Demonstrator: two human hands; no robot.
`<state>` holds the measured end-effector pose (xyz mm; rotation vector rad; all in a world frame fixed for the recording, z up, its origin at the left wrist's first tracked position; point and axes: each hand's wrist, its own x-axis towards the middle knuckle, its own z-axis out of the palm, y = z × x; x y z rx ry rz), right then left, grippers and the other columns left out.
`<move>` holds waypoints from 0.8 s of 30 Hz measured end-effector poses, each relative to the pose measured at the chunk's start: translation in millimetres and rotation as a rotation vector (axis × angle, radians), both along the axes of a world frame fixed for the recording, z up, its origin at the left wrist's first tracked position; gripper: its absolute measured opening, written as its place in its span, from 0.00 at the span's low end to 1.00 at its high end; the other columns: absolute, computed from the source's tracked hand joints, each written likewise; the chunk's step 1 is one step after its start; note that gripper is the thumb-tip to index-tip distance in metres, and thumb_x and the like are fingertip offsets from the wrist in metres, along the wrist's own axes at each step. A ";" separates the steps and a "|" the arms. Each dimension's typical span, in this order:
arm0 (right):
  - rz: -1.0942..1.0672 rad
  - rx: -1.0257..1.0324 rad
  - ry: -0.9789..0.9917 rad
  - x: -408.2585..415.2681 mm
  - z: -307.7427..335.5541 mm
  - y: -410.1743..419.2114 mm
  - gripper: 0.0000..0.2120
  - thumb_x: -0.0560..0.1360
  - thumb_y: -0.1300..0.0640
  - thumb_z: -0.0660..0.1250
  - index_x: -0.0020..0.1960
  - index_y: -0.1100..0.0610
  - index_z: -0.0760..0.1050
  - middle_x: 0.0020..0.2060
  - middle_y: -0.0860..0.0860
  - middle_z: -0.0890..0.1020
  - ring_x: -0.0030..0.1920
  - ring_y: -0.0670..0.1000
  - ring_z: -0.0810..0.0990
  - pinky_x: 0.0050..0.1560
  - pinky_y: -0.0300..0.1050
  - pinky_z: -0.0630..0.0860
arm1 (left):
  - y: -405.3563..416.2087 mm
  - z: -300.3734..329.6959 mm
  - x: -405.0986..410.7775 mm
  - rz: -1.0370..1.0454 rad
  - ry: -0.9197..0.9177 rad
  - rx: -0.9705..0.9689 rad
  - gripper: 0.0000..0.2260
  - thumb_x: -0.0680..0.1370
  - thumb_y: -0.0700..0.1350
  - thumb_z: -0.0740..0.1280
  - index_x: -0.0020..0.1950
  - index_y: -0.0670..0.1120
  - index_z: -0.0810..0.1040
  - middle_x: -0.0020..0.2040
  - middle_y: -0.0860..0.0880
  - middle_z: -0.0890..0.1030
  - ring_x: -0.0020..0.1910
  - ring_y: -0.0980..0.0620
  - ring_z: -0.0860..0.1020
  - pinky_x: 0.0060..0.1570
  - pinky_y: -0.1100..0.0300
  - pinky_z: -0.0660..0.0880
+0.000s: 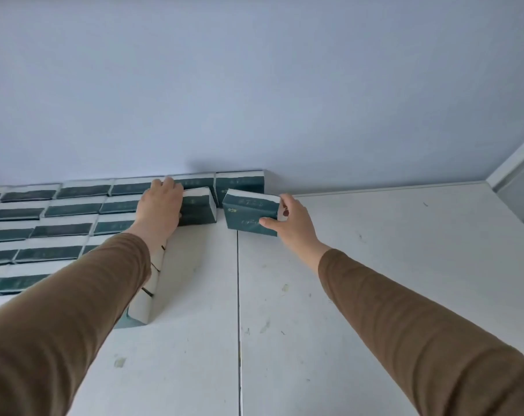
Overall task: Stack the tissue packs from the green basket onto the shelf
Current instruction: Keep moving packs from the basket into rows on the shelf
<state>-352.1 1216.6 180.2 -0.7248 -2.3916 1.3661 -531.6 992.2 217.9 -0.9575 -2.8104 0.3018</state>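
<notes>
Head camera view, looking forward and slightly down at a white shelf [374, 265] set against a pale blue wall [254, 85]. Both arms reach forward in brown sleeves. On the left side of the shelf lies a large block of stacked tissue packs [59, 229], dark green with white edges, laid in neat rows that run back to the wall. The left hand [160, 205] rests on the right end of that block, fingers fairly straight and pressing on top of the rows, its thumb side against one tissue pack [199, 207] at the block's edge. The right hand [290, 225] pinches another tissue pack [250, 213] by its right end, thumb on the front face and fingers curled round the far side; this pack is tilted a little and sits just beside the left one, with a narrow gap between them. Behind it, one more pack [239, 183] stands at the wall. The green basket is not in view.

The step in hand appears to be placing: the right-hand pack is being set in as the next piece of the row. The next move likely calls for squaring it up, sliding it left until it touches its neighbour and pushing it back toward the wall, while the left hand steadies the block so nothing shifts
</notes>
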 end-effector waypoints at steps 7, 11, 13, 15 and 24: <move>0.034 0.002 -0.014 -40.4 -9.2 -7.2 0.18 0.72 0.55 0.75 0.56 0.55 0.71 0.50 0.53 0.79 0.49 0.55 0.78 0.51 0.52 0.78 | -5.5 -1.7 -4.9 -0.025 -0.123 0.192 0.20 0.73 0.46 0.74 0.58 0.44 0.68 0.52 0.45 0.73 0.51 0.44 0.71 0.45 0.48 0.76; -0.040 -0.050 0.011 -47.0 -9.7 -19.9 0.22 0.71 0.59 0.74 0.59 0.53 0.67 0.53 0.50 0.76 0.52 0.54 0.78 0.52 0.50 0.76 | -9.3 -1.3 3.2 -0.030 -0.121 0.208 0.19 0.74 0.47 0.73 0.59 0.45 0.69 0.54 0.46 0.72 0.54 0.45 0.70 0.48 0.50 0.75; -0.064 -0.080 0.013 -44.0 -9.1 -23.0 0.25 0.71 0.62 0.73 0.63 0.55 0.66 0.58 0.52 0.73 0.54 0.56 0.78 0.56 0.54 0.77 | -10.4 -1.7 10.6 -0.033 -0.118 0.212 0.20 0.74 0.47 0.73 0.61 0.45 0.70 0.56 0.46 0.72 0.55 0.45 0.70 0.51 0.50 0.75; -0.046 -0.083 0.006 -35.8 -8.0 -23.2 0.27 0.72 0.63 0.72 0.66 0.55 0.65 0.60 0.53 0.71 0.55 0.57 0.78 0.59 0.55 0.76 | -11.4 -2.0 22.0 -0.034 -0.119 0.221 0.21 0.74 0.46 0.73 0.63 0.45 0.70 0.57 0.46 0.73 0.55 0.45 0.70 0.52 0.49 0.75; 0.077 0.186 -0.132 59.8 2.0 -19.3 0.20 0.77 0.56 0.69 0.67 0.55 0.69 0.63 0.52 0.72 0.61 0.54 0.75 0.61 0.50 0.74 | -13.7 -5.1 116.0 -0.088 -0.211 0.338 0.18 0.76 0.47 0.69 0.65 0.47 0.72 0.59 0.49 0.75 0.58 0.47 0.71 0.53 0.53 0.73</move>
